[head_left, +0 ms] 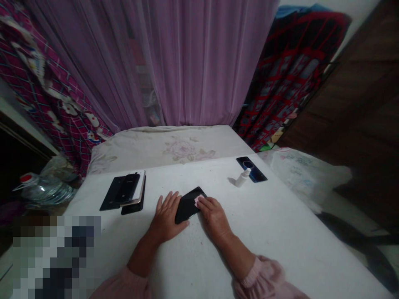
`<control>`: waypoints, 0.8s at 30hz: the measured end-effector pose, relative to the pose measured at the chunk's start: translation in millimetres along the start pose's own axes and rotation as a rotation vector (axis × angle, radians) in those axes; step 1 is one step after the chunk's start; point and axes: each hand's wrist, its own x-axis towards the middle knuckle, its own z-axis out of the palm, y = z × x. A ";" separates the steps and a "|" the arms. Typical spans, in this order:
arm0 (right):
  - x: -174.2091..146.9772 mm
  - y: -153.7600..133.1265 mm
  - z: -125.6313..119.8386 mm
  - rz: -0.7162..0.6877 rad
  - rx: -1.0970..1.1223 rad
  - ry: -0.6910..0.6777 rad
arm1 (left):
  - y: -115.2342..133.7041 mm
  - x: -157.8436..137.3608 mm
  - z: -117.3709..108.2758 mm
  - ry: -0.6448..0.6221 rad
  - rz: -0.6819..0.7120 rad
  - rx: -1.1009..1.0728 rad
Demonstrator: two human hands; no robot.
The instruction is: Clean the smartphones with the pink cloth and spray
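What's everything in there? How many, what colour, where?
Flat device: one, black, centre
Wipe: one, pink, on device
Spray bottle: one, white, right
Phone: one, blue, right
Device stack: one, mostly black, left
Tablecloth: one, white, underneath
Floral cloth: one, cream, behind
Curtains: count unclear, purple, behind
Jug: one, clear, left
Patterned hanging: one, magenta, left
Other hanging: one, red-black, right
Plastic bag: one, whitish, right
Panel: one, brown, right
Left hand: one, pink-sleeved, touching device
Right hand: one, pink-sleeved, holding wipe

No text, brand or number can be read. Pale marks on the small black rectangular device [128, 189] lying topmost at left, and faint greenish print on the crumpled, translucent white plastic bag [307, 172] at right, are too blurred to make out.
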 end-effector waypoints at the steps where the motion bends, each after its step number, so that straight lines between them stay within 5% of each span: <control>1: -0.3 -2.7 -0.3 -0.014 0.011 -0.011 | 1.8 -0.1 0.2 0.011 -0.015 0.002; 9: 9.1 18.4 -1.5 0.112 -0.012 0.068 | 8.3 -0.5 -2.3 0.033 -0.024 0.007; 16: 8.3 1.5 0.2 0.015 0.010 -0.014 | 6.6 -1.0 -2.1 0.040 -0.001 0.012; 24: 13.3 14.3 2.4 0.091 -0.019 0.039 | 5.9 -0.7 -2.9 0.034 0.009 0.013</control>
